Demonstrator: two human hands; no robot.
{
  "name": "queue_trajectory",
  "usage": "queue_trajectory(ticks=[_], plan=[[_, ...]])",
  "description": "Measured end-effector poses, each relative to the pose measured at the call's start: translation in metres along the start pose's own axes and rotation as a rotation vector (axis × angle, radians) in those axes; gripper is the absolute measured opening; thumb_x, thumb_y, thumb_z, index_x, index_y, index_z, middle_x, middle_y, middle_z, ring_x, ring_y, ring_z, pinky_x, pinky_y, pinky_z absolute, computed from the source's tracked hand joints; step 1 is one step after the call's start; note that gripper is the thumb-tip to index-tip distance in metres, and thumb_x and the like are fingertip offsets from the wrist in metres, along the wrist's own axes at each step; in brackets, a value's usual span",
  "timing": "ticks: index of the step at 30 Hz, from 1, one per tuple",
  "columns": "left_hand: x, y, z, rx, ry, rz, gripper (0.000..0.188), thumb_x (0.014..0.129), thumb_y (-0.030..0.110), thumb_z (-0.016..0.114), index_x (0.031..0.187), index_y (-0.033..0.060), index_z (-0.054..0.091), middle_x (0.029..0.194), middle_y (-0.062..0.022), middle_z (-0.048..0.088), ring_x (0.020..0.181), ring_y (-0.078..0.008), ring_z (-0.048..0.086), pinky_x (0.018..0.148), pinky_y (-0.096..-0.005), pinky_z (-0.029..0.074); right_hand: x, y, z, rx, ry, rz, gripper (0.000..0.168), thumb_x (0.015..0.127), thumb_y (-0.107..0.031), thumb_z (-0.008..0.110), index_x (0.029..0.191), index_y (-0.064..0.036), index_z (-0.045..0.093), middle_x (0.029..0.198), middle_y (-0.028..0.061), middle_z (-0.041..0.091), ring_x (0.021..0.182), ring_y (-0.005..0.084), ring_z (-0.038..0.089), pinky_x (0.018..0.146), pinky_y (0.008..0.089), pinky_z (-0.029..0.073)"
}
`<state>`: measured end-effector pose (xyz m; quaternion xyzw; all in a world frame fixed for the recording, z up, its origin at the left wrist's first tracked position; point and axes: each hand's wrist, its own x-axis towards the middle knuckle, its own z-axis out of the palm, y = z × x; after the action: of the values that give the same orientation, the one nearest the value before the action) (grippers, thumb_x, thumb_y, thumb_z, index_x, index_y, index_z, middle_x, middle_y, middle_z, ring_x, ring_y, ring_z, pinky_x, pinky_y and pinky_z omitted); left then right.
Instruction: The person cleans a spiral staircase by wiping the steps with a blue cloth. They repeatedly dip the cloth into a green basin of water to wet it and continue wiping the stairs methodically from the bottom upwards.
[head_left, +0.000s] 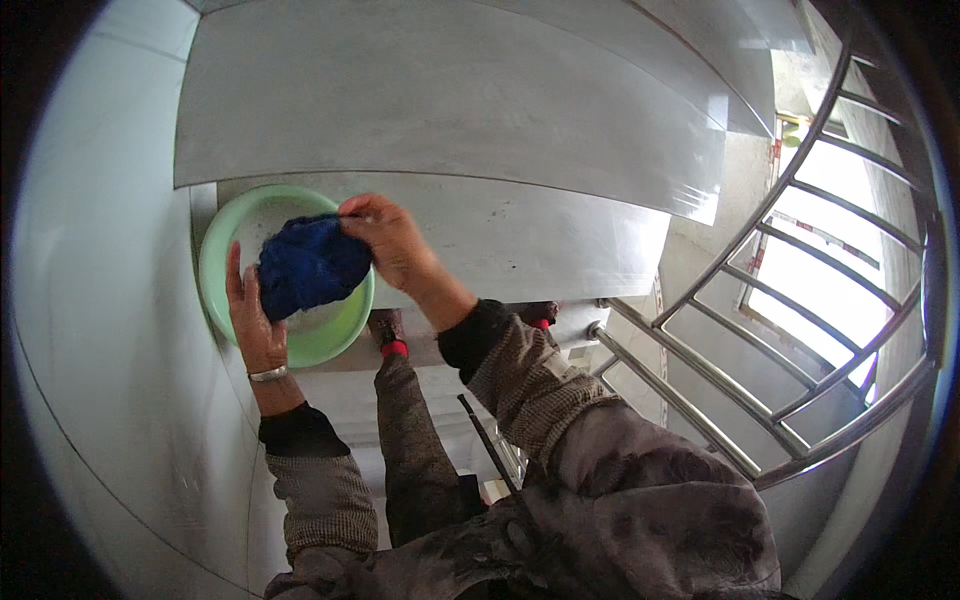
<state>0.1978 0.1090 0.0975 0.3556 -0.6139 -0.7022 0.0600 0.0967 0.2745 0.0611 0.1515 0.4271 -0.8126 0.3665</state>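
A crumpled dark blue cloth (311, 262) is held between my two hands above a pale green plastic basin (219, 225). My right hand (386, 238) pinches the cloth's upper right edge between thumb and fingers. On the cloth's left side, my left hand (253, 307) supports it, the fingers pointing up and partly hidden behind it. A metal bracelet circles my left wrist. Part of the basin's inside shows around the cloth, greyish at the upper left and yellow-green at the lower right. The cloth hides the middle of the basin.
The basin stands on a grey stone stair step (487, 240), against a pale wall (105, 225) on the left. More steps (450, 90) rise ahead. A stainless steel railing (697, 360) runs along the right, with a bright window (825, 247) beyond. My feet are on the stairs below the basin.
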Motion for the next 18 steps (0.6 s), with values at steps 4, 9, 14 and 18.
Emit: queue_trajectory(ticks=[4,9,14,18], plan=[[0.022,0.03,0.068,-0.069,-0.056,0.117,0.045,0.084,0.023,0.06,0.125,0.0113,0.046,0.121,-0.0093,0.046,0.109,-0.0209,0.047,0.09,-0.0302,0.044,-0.021,-0.094,-0.03,-0.084,0.073,-0.269,0.023,0.077,0.004,0.052,0.097,-0.007,0.054,0.091,0.0034,0.051,0.079,0.0117,0.05,0.071,0.0244,0.043],[0.064,0.014,0.123,0.677,-0.133,0.452,0.057,0.086,0.031,0.056,0.132,0.0041,0.034,0.134,-0.021,0.029,0.123,-0.0313,0.034,0.099,-0.0405,0.034,-0.029,-0.179,-0.101,-1.041,0.671,-0.749,0.033,0.07,0.004,0.054,0.101,-0.006,0.053,0.115,0.0157,0.042,0.11,0.0284,0.044,0.081,0.036,0.044],[0.107,-0.06,0.151,1.129,0.202,0.337,0.079,0.088,0.046,0.044,0.136,-0.0077,0.011,0.141,-0.0288,0.011,0.132,-0.0412,0.013,0.105,-0.0478,0.02,0.024,-0.161,-0.138,-1.54,0.732,-0.866,0.045,0.074,-0.022,0.063,0.117,-0.013,0.052,0.138,0.0166,0.027,0.127,0.0366,0.024,0.099,0.0528,0.024],[0.163,-0.149,0.133,1.592,0.574,0.342,0.085,0.088,0.048,0.039,0.134,-0.013,0.001,0.141,-0.0324,0.003,0.132,-0.0439,0.005,0.107,-0.0476,0.013,0.07,-0.147,-0.139,-1.791,0.578,-0.834,0.059,0.078,-0.047,0.054,0.128,-0.015,0.044,0.142,0.0159,0.023,0.132,0.0361,0.017,0.105,0.0539,0.011]])
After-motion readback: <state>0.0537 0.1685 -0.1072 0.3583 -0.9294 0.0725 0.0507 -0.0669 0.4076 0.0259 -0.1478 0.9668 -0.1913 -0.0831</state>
